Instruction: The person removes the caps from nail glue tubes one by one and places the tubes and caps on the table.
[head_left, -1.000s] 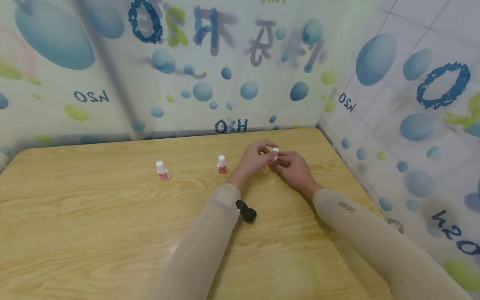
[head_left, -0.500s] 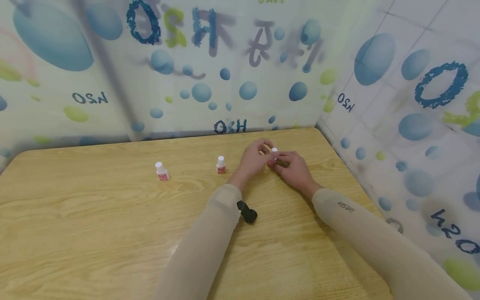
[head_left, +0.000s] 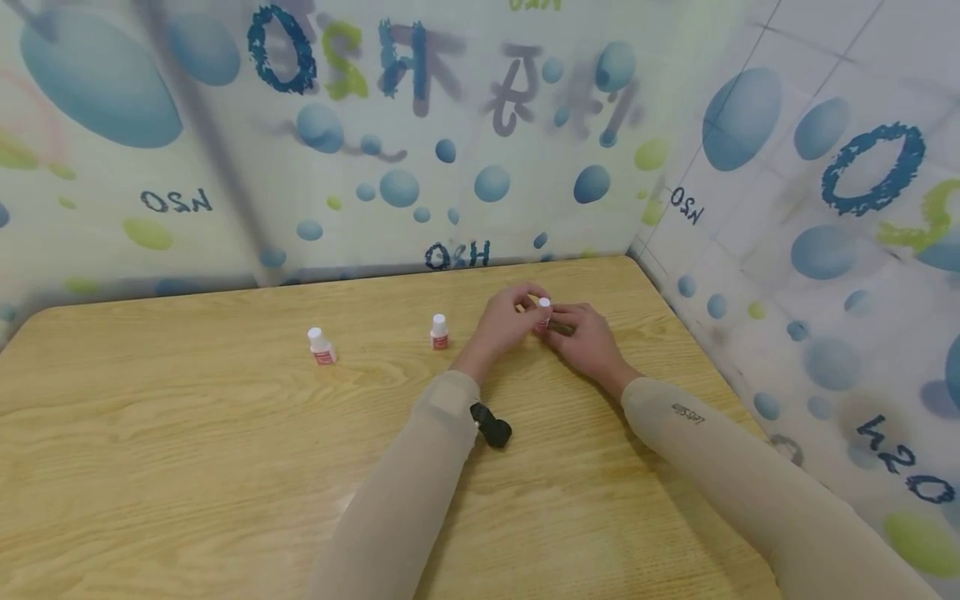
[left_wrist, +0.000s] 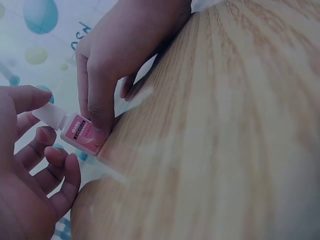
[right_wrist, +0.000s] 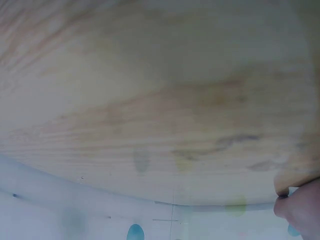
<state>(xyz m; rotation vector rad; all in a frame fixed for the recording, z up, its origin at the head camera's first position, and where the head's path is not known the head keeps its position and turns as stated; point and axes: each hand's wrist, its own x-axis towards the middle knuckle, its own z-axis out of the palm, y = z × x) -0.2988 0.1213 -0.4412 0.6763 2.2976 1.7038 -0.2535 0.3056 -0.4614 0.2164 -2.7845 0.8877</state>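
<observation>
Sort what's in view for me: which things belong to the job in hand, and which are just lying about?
In the job:
- held bottle, white-capped, pink label
- left hand, fingers at its cap
- right hand, fingers at its lower part

Lying about, apparently:
- middle bottle, untouched
- leftmost bottle, untouched; both look alike, so may matter later

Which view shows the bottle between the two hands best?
The left wrist view: the bottle appears large there, its pink label plainly visible. The head view shows it small and partly hidden; the right wrist view doesn't show it.
</observation>
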